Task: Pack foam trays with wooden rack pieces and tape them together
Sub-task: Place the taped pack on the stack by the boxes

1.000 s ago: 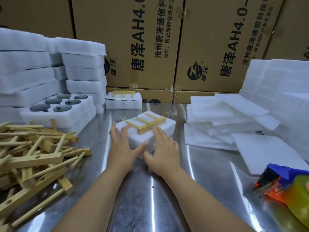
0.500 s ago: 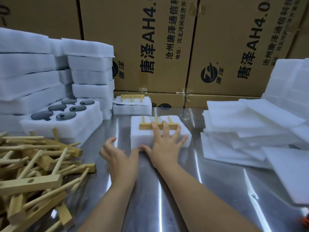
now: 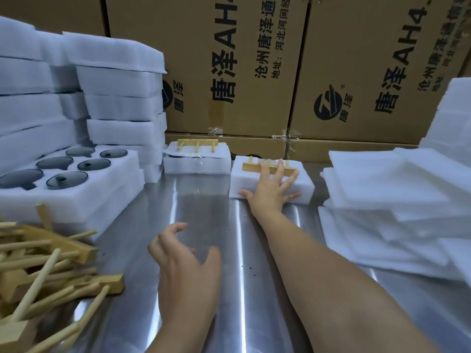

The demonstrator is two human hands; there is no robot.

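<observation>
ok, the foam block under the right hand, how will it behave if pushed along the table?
The foam block is probably light for its size. It likely slides easily on the smooth steel table under the right hand. The wooden rack on top could shift; I see no tape on it.

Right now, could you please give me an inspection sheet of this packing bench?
Surface: shiny steel table.
Job's things: white foam tray topped by tan wooden rack piece; second foam tray left of it; loose wooden rack pieces piled left.
Clutter: flat white foam sheets stacked right; foam tray of dark glass lids left.
Grippers: right hand flat on tray, fingers spread; left hand hovering, holding nothing.
Cables: nothing seen.
Surroundings: brown printed cardboard cartons behind.
</observation>
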